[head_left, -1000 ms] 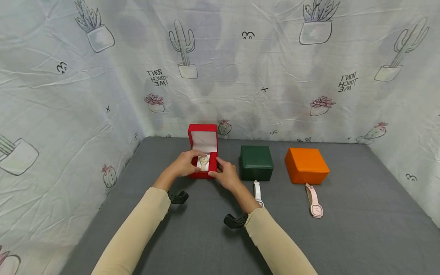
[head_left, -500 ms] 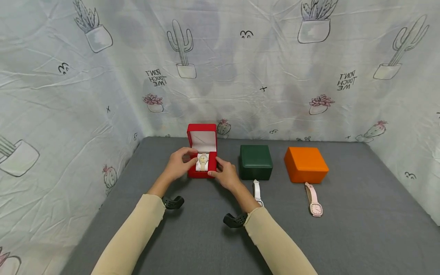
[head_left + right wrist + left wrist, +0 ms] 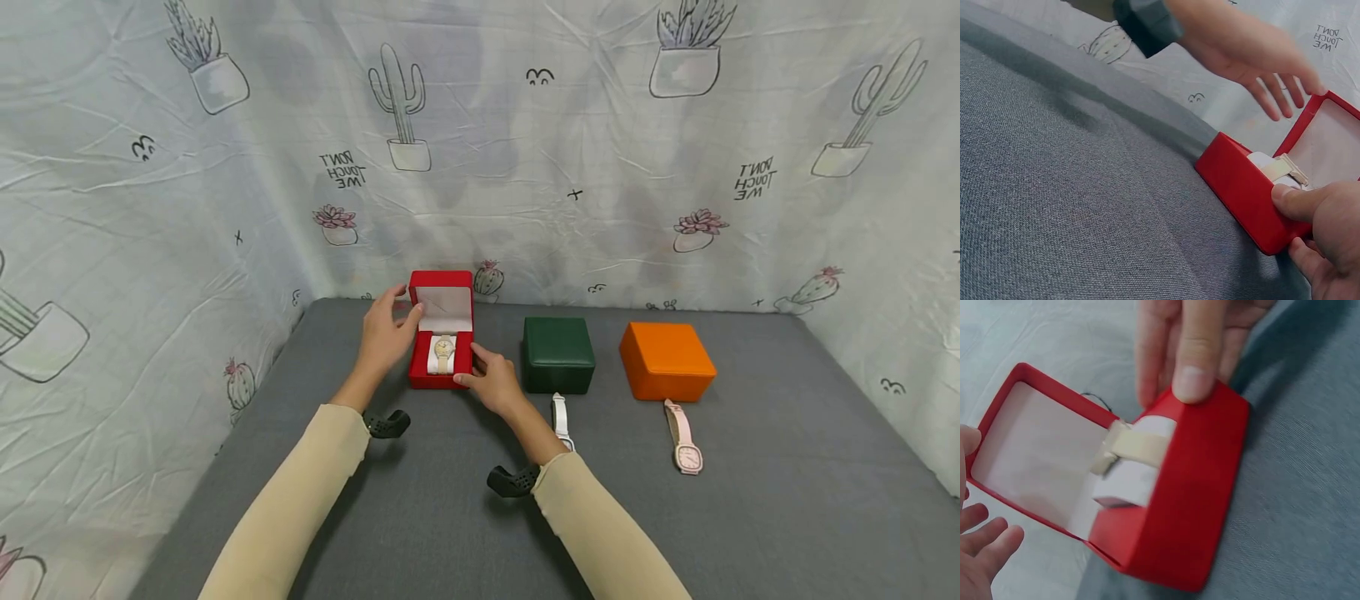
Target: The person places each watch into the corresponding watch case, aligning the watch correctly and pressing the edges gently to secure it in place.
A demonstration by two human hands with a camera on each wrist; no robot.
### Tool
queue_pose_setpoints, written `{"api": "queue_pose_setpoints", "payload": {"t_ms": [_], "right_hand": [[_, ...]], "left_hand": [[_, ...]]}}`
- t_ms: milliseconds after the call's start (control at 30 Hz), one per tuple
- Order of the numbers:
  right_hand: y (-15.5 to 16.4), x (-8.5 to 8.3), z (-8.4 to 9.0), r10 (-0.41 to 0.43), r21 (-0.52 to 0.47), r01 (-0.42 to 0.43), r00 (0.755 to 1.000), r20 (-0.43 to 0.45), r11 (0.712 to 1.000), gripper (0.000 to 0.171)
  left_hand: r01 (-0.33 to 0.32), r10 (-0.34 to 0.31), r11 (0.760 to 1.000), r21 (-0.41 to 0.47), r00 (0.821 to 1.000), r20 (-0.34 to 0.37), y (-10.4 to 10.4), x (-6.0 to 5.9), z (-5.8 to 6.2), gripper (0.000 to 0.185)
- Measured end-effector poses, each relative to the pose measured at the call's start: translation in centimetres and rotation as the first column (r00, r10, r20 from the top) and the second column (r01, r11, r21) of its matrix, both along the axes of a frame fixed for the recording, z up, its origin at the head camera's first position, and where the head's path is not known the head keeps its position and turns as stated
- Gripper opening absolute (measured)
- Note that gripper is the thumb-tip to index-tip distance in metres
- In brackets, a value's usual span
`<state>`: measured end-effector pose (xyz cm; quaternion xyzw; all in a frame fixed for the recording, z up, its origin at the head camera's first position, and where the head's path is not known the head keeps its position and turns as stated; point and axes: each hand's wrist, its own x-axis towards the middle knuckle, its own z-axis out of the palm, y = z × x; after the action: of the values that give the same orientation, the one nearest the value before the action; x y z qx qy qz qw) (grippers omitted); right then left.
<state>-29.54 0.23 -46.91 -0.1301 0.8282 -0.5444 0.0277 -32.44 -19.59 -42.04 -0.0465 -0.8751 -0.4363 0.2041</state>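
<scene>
A red watch box (image 3: pixel 421 377) stands with its lid (image 3: pixel 442 278) raised. Inside, a cream-strapped watch (image 3: pixel 444 348) sits round a white cushion (image 3: pixel 1130 479). My left hand (image 3: pixel 381 335) is at the lid's left edge, the thumb at its rim and the fingers spread and fairly straight; in the right wrist view, that left hand (image 3: pixel 1244 50) meets the lid's corner. My right hand (image 3: pixel 495 382) grips the right end of the box's base, thumb on the front and fingers round the side; the left wrist view has the right thumb (image 3: pixel 1192 381) pressing on the box.
A green box (image 3: pixel 558 356) and an orange box (image 3: pixel 667 361), both closed, stand to the right on the grey tabletop (image 3: pixel 420 517). A white-strapped watch (image 3: pixel 561 421), partly hidden by my right arm, and a pink watch (image 3: pixel 683 437) lie before them. A patterned cloth (image 3: pixel 480 125) hangs behind.
My left hand has left the watch and cushion, drawn back to the left, then moved up to the lid's left edge. My right hand has stayed on the box.
</scene>
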Motion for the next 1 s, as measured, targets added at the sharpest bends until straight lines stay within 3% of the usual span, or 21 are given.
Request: {"api": "queue_pose_setpoints", "payload": {"t_ms": [333,667,867,1000], "right_hand": [[0.1,0.1,-0.1,0.000,0.000,0.000,1.000,-0.001,1.000,0.072],[0.0,0.2,-0.2,0.001,-0.023,-0.001,1.000,0.015,1.000,0.073],[0.0,0.1,-0.3,-0.005,-0.026,0.005,1.000,-0.014,1.000,0.071],[0.1,-0.1,-0.5,-0.008,-0.030,0.007,1.000,-0.016,1.000,0.071]], "left_hand": [[0.022,-0.021,0.999,0.030,1.000,-0.003,0.6,-1.3,1.6,0.055],[0.056,-0.057,0.998,-0.030,0.998,-0.034,0.7,-2.0,2.0,0.039],[0.088,-0.089,0.996,0.028,0.996,0.004,0.5,-1.9,2.5,0.033],[0.110,-0.109,0.994,-0.012,0.993,0.055,0.3,-1.7,2.8,0.035]]}}
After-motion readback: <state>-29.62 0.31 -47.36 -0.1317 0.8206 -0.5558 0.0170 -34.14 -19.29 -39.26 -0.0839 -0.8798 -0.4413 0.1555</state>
